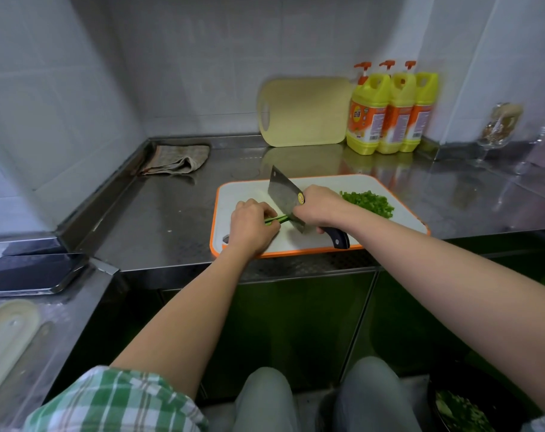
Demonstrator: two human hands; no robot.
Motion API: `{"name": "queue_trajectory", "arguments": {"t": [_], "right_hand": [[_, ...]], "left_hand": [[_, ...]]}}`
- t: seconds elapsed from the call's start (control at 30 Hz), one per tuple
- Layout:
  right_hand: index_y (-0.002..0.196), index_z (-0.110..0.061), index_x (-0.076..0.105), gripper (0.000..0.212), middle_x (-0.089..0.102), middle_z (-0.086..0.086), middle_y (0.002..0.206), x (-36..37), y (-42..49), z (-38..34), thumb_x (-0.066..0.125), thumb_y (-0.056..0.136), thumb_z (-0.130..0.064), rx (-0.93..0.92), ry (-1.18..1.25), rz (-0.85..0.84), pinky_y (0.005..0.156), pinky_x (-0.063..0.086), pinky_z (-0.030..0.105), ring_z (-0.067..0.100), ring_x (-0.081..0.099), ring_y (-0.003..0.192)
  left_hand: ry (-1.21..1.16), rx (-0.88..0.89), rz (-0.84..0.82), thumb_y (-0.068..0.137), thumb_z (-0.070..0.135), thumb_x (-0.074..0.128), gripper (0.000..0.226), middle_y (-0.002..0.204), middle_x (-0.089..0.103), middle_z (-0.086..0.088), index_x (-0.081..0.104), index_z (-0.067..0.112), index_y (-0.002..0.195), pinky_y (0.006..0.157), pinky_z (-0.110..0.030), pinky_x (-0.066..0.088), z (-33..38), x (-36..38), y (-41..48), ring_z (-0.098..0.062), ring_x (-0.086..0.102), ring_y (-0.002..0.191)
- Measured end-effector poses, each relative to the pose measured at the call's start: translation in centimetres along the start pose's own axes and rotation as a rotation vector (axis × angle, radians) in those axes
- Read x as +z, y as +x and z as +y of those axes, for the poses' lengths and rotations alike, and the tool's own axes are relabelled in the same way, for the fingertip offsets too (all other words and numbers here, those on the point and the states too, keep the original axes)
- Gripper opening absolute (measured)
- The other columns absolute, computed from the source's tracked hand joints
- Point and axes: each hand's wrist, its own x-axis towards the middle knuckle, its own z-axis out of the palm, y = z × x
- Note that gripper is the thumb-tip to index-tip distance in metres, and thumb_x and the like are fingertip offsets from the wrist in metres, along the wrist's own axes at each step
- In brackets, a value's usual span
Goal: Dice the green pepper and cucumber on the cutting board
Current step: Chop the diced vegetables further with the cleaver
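Left hand: the left hand [252,226] has its fingers curled down, pinning a small bundle of green strips [276,219] to the cutting board [243,190].
Right hand: the right hand [319,207] is wrapped round the handle of the cleaver [285,198], whose blade stands at the strips' free end.
Risk: the blade is just beside the left fingertips, and a slip or a rolling strip could nick them.
Risk: pieces may scatter onto the bench [171,219].
Task thing: whether the strips are pepper or cucumber, I cannot tell.
Counts: two hands, one cleaver, one bundle, one diced pile [369,203], one board in use.
Beyond: three detergent bottles [389,113], one spare yellow board [305,110], one cloth [177,159].
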Motion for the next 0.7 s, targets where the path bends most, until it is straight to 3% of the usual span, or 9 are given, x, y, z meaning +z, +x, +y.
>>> {"name": "queue_trajectory", "arguments": {"t": [0.3,0.5,0.7], "right_hand": [[0.076,-0.012,0.051,0.021,0.058,0.008,0.069,1.1,0.0,0.3,0.048,0.092,-0.025,-0.018,0.082,0.173,0.067,0.055,0.038,0.03,0.061,0.06],[0.071,-0.009,0.049,0.022,0.056,0.009,0.056,-0.2,-0.7,-0.7,0.045,0.092,-0.017,-0.016,-0.022,0.002,0.047,0.042,0.024,0.021,0.055,0.044],[0.07,-0.012,0.045,0.022,0.054,0.007,0.057,1.0,-0.3,-0.7,0.046,0.091,-0.014,0.006,0.009,0.05,0.046,0.04,0.023,0.019,0.054,0.043]], "left_hand": [[-0.002,0.004,0.016,0.087,0.025,0.063,0.031,0.114,0.057,-0.009,0.066,0.014,0.116,0.09,-0.032,0.038,0.1,-0.3,-0.5,-0.027,0.043,0.113],[-0.005,-0.003,0.02,0.086,0.024,0.063,0.025,0.109,0.059,-0.009,0.07,0.014,0.108,0.083,-0.03,0.036,0.2,-0.3,-0.5,-0.026,0.044,0.108],[-0.01,-0.002,0.014,0.087,0.023,0.062,0.026,0.109,0.06,-0.009,0.07,0.015,0.11,0.08,-0.028,0.034,0.1,-0.2,-0.6,-0.026,0.044,0.109]]}}
